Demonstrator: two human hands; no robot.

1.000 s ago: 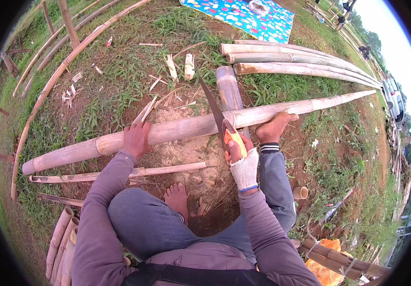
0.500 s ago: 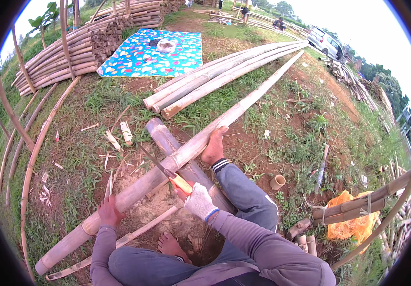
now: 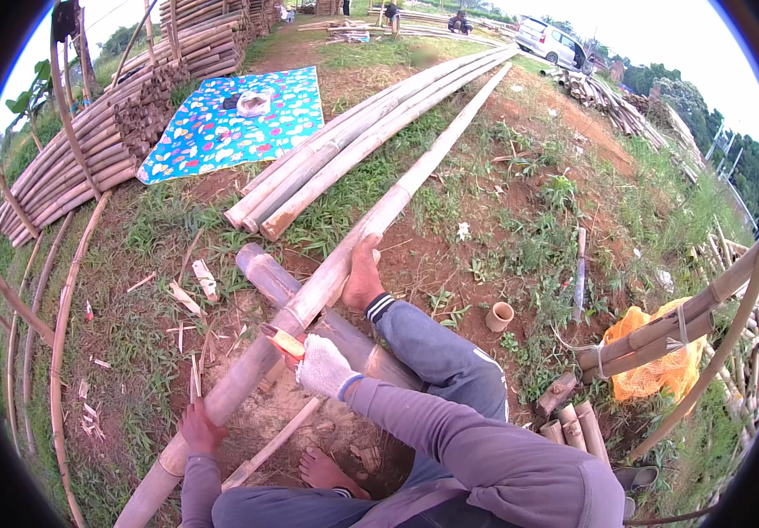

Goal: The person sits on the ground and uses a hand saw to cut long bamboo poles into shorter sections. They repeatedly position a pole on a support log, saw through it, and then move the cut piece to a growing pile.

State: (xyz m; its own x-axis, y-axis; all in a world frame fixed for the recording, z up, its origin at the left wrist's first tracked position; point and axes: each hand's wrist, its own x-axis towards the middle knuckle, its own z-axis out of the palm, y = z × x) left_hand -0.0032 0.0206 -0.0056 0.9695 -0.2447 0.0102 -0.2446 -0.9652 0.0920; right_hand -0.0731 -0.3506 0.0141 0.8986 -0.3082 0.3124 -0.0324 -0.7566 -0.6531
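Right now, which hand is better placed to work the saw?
The right, I'd judge: your gloved right hand has its grip on the saw, right at the pole. Your bare left hand rests on the pole, lower in view and away from the saw, so it seems better placed to steady.

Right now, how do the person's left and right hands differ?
The left hand is bare, while the right hand wears a white glove. The left hand lies against the bamboo pole; the right hand grips an orange-handled saw. The left hand is nearer the picture's lower edge, the right hand nearer the log crossing under the pole. Both come out of purplish-grey sleeves.
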